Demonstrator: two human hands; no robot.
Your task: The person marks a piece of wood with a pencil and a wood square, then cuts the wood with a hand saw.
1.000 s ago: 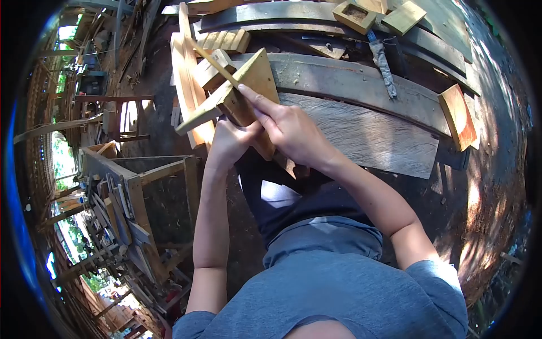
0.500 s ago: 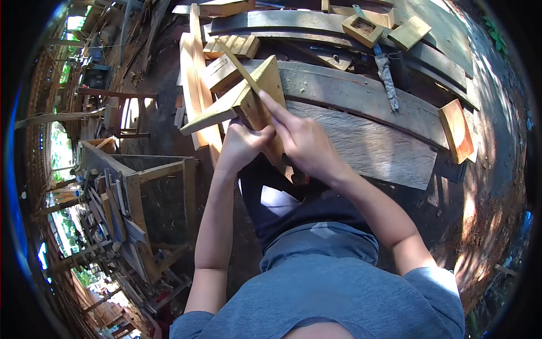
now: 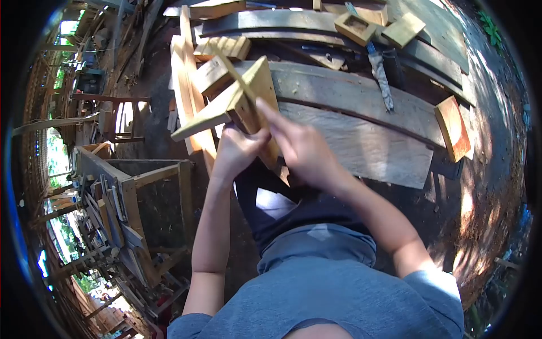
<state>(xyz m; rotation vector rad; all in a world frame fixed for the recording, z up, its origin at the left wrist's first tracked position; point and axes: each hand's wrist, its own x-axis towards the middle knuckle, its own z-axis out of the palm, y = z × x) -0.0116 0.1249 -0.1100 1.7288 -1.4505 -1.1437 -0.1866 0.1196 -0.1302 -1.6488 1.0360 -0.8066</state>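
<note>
My left hand (image 3: pixel 240 148) is closed around the post of a wooden piece (image 3: pixel 239 109), which has slanting boards at its far end. One board points to the left and a triangular one stands up on the right. A thin strip (image 3: pixel 234 72) lies across the top of the piece, its near end at my right hand (image 3: pixel 305 146). That hand is closed, with the index finger stretched along the strip. The lower end of the post (image 3: pixel 281 172) shows between my forearms, over my lap.
Weathered planks (image 3: pixel 361 93) form a bench ahead. On it are a hollowed wooden block (image 3: pixel 355 28), a flat block (image 3: pixel 404 29), a wrapped-handled tool (image 3: pixel 381 79) and a curved block (image 3: pixel 453 129). Long pale boards (image 3: pixel 189 96) lie left. A wooden frame (image 3: pixel 130 195) with offcuts stands further left.
The view has shifted slightly, so the bench and piece sit a little further left. My right hand is more blurred and the strip has slid slightly along the piece; both grips stay the same.
</note>
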